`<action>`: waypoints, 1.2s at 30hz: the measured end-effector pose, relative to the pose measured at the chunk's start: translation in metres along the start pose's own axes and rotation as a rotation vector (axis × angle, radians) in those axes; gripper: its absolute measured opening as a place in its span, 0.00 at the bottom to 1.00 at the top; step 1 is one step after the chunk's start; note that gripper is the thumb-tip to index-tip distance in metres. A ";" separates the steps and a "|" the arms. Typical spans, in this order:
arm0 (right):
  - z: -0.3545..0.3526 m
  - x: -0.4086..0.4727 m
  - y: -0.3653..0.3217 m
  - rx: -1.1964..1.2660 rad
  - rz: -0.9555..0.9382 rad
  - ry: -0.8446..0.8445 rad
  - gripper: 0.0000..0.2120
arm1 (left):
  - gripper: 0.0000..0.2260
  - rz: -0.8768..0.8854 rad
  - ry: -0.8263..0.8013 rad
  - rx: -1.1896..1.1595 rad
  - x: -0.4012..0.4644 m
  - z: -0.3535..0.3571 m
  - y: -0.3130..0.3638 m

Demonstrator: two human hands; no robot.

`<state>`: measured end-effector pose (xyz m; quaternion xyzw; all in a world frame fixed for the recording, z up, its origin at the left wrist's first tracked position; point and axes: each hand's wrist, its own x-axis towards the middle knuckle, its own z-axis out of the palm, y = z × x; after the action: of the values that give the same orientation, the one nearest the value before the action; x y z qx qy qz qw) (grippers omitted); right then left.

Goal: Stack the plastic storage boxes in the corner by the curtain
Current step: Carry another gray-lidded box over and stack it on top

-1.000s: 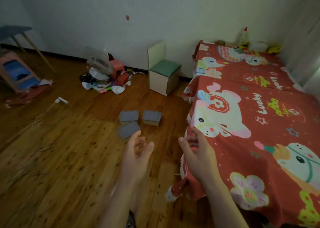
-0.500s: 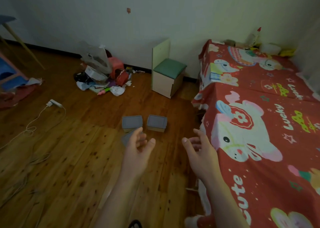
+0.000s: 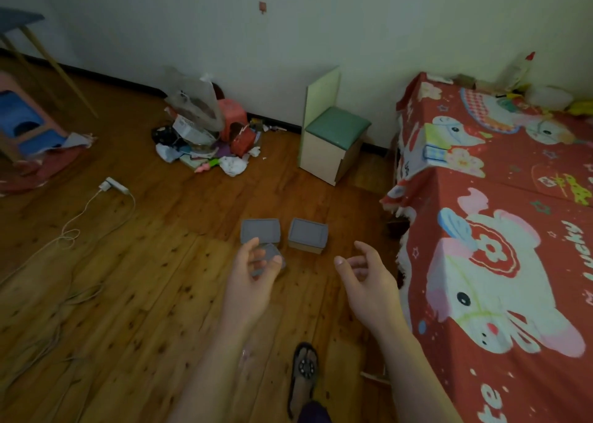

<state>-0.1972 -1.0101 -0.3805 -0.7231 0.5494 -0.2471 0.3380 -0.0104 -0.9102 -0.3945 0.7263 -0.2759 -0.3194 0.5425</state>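
Both hands sit lower and closer to the three grey-lidded boxes than a second ago, and a sandalled foot (image 3: pixel 304 371) has come into view at the bottom edge. Left hand (image 3: pixel 253 281) palm-up, fingers loosely curled, holding nothing; it overlaps the nearest box (image 3: pixel 272 255), which lies tilted on the wooden floor (image 3: pixel 128 294), and contact cannot be judged. Right hand (image 3: pixel 369 281) likewise loosely curled and empty, raised over bare floor beside the bed. Left box (image 3: pixel 260 231) and right box (image 3: pixel 308 235) stand side by side, a small gap between them, just beyond the tilted one. Bed with red cartoon cover (image 3: pixel 500 230) along the right. Small green-seated chair (image 3: pixel 333 143) against the far wall. Litter pile (image 3: pixel 208 134) left of it. White power strip (image 3: pixel 114 186) with trailing cord on the left floor.
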 end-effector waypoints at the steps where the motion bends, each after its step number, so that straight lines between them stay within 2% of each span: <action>1: 0.004 0.007 -0.001 -0.005 -0.004 -0.001 0.33 | 0.24 -0.004 0.004 0.005 0.006 0.000 -0.001; 8: 0.040 0.105 0.003 0.035 -0.010 -0.056 0.32 | 0.23 -0.043 0.025 0.060 0.089 0.016 -0.007; 13: 0.063 0.184 0.015 0.060 0.026 -0.165 0.31 | 0.22 -0.116 0.058 0.075 0.160 0.038 -0.006; 22: 0.115 0.305 0.041 -0.032 0.041 -0.328 0.32 | 0.20 -0.208 0.174 0.045 0.261 0.062 -0.023; 27: 0.161 0.348 0.055 -0.068 0.055 -0.396 0.31 | 0.20 -0.297 0.221 0.042 0.306 0.061 -0.062; 32: 0.221 0.382 0.081 -0.154 0.067 -0.418 0.32 | 0.22 -0.434 0.202 0.050 0.352 0.056 -0.124; 36: 0.259 0.399 0.101 -0.224 0.077 -0.452 0.31 | 0.23 -0.481 0.178 0.068 0.384 0.052 -0.172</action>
<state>0.0377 -1.3540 -0.6308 -0.7713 0.5111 -0.0035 0.3792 0.2061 -1.1843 -0.6346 0.8141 -0.0571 -0.3646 0.4484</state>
